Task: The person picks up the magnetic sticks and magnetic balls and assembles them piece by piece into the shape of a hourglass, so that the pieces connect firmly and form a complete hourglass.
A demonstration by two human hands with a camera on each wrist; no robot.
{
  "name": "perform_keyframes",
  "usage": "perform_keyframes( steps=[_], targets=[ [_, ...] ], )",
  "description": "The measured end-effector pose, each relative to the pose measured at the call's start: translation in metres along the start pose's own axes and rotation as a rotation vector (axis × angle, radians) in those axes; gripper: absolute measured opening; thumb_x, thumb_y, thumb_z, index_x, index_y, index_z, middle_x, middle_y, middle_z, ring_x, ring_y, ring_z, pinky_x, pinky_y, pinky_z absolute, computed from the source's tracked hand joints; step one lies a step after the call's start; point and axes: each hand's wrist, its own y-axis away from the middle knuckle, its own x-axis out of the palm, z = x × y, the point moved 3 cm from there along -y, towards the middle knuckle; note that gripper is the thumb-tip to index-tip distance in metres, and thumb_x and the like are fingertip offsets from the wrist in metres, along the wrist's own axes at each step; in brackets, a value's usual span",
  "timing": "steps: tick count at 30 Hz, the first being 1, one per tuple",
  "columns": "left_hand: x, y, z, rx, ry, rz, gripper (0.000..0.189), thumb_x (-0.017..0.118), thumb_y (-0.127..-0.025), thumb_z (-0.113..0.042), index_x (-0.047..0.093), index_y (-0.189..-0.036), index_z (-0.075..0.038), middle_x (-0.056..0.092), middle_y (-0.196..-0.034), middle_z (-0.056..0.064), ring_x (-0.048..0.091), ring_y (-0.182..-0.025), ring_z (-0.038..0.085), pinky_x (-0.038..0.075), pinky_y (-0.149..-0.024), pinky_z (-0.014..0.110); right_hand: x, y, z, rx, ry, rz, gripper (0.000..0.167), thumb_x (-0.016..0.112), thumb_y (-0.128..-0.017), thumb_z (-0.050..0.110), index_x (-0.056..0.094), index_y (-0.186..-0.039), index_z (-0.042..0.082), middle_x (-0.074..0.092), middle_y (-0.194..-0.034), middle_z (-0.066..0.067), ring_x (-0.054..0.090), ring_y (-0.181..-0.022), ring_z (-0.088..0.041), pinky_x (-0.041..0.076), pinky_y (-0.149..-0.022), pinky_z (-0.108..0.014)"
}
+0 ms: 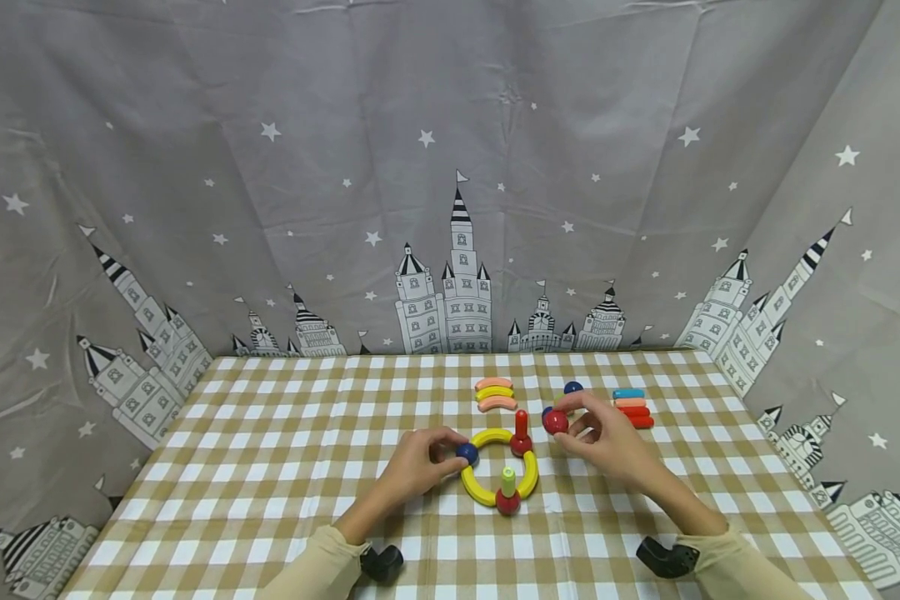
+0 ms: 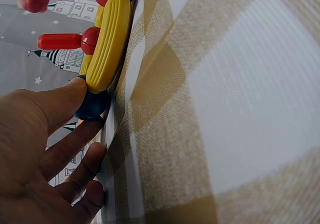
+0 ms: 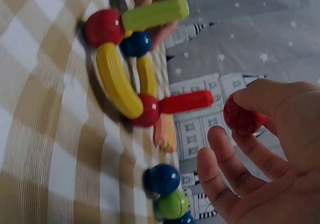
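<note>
A ring of yellow curved rods (image 1: 480,490) joined by balls lies on the checked cloth. My left hand (image 1: 414,463) pinches the ring's blue ball (image 1: 467,452) between thumb and fingers. Two red balls sit in the ring: a red rod (image 1: 521,423) stands upright on the far one (image 3: 148,110), a light green rod (image 1: 507,480) on the near one (image 3: 103,27). To the right of the ring, my right hand (image 1: 611,439) holds a loose red ball (image 3: 242,115) between thumb and fingertips, raised off the cloth and apart from the ring.
Behind the ring lie curved rods (image 1: 494,392), pink and yellow. Blue and green balls (image 3: 172,204) rest behind the right hand, partly hidden in the head view. Farther right are short straight rods (image 1: 630,393) in blue, pink and red. A grey printed curtain (image 1: 450,100) borders the table.
</note>
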Motion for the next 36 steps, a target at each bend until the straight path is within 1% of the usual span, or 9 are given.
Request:
perform_keyframes(
  steps=[3, 7, 11, 17, 21, 26, 30, 36],
  targets=[
    [0.000, 0.000, 0.000, -0.003, 0.000, 0.001, 0.023, 0.081, -0.090, -0.021, 0.077, -0.112, -0.015, 0.073, -0.095, -0.007, 0.054, -0.069, 0.010, 0.044, -0.059, 0.023, 0.005, 0.001, 0.007, -0.042, -0.012, 0.034, 0.035, 0.080, -0.090, 0.010, 0.065, -0.122, 0.012, 0.067, -0.116, -0.008, 0.066, -0.086, -0.018, 0.058, -0.074, -0.030],
    [0.000, 0.001, 0.001, -0.005, 0.003, -0.001, 0.024, 0.081, -0.090, -0.021, 0.077, -0.113, -0.015, 0.073, -0.095, -0.007, 0.054, -0.068, 0.010, 0.043, -0.059, 0.023, 0.012, 0.002, 0.013, -0.127, -0.025, 0.056, 0.033, 0.080, -0.090, 0.011, 0.067, -0.121, 0.014, 0.069, -0.113, -0.004, 0.066, -0.085, -0.018, 0.058, -0.071, -0.030],
    [0.000, 0.002, 0.001, -0.003, 0.005, -0.001, 0.024, 0.082, -0.090, -0.021, 0.077, -0.113, -0.015, 0.072, -0.094, -0.008, 0.053, -0.068, 0.009, 0.043, -0.058, 0.022, 0.020, 0.003, 0.019, -0.180, -0.044, 0.085, 0.034, 0.080, -0.090, 0.011, 0.067, -0.122, 0.015, 0.068, -0.115, -0.002, 0.066, -0.086, -0.018, 0.058, -0.071, -0.031],
    [0.000, 0.002, 0.000, -0.001, 0.004, -0.002, 0.024, 0.081, -0.090, -0.020, 0.076, -0.113, -0.015, 0.073, -0.096, -0.007, 0.054, -0.069, 0.009, 0.044, -0.059, 0.022, 0.029, 0.004, 0.026, -0.164, -0.074, 0.159, 0.034, 0.077, -0.092, 0.013, 0.067, -0.125, 0.014, 0.066, -0.116, 0.001, 0.065, -0.091, -0.018, 0.058, -0.075, -0.032],
    [0.000, 0.001, 0.000, -0.004, 0.007, 0.001, 0.024, 0.081, -0.090, -0.021, 0.076, -0.113, -0.015, 0.073, -0.097, -0.006, 0.055, -0.069, 0.010, 0.045, -0.060, 0.023, 0.033, 0.005, 0.028, -0.163, -0.086, 0.184, 0.033, 0.077, -0.093, 0.014, 0.067, -0.124, 0.018, 0.066, -0.116, 0.002, 0.066, -0.093, -0.019, 0.058, -0.076, -0.032],
    [0.000, 0.001, -0.001, -0.020, 0.007, 0.007, 0.024, 0.081, -0.090, -0.022, 0.076, -0.113, -0.016, 0.072, -0.095, -0.008, 0.055, -0.070, 0.011, 0.045, -0.060, 0.023, 0.036, 0.006, 0.029, -0.163, -0.092, 0.193, 0.032, 0.078, -0.092, 0.016, 0.066, -0.122, 0.024, 0.066, -0.114, 0.003, 0.066, -0.093, -0.019, 0.057, -0.075, -0.032],
    [-0.001, 0.001, -0.002, -0.017, 0.009, 0.006, 0.024, 0.081, -0.090, -0.022, 0.076, -0.113, -0.015, 0.071, -0.092, -0.008, 0.055, -0.070, 0.012, 0.044, -0.059, 0.023, 0.037, 0.008, 0.031, -0.162, -0.087, 0.189, 0.032, 0.078, -0.092, 0.017, 0.067, -0.121, 0.025, 0.066, -0.113, 0.004, 0.066, -0.093, -0.019, 0.057, -0.075, -0.031],
    [-0.001, 0.000, -0.001, -0.017, 0.006, 0.007, 0.024, 0.081, -0.090, -0.022, 0.076, -0.113, -0.015, 0.071, -0.092, -0.008, 0.055, -0.069, 0.012, 0.044, -0.058, 0.023, 0.038, 0.009, 0.031, -0.163, -0.087, 0.179, 0.032, 0.079, -0.092, 0.017, 0.067, -0.121, 0.025, 0.066, -0.113, 0.004, 0.065, -0.093, -0.019, 0.057, -0.075, -0.031]
  ],
)
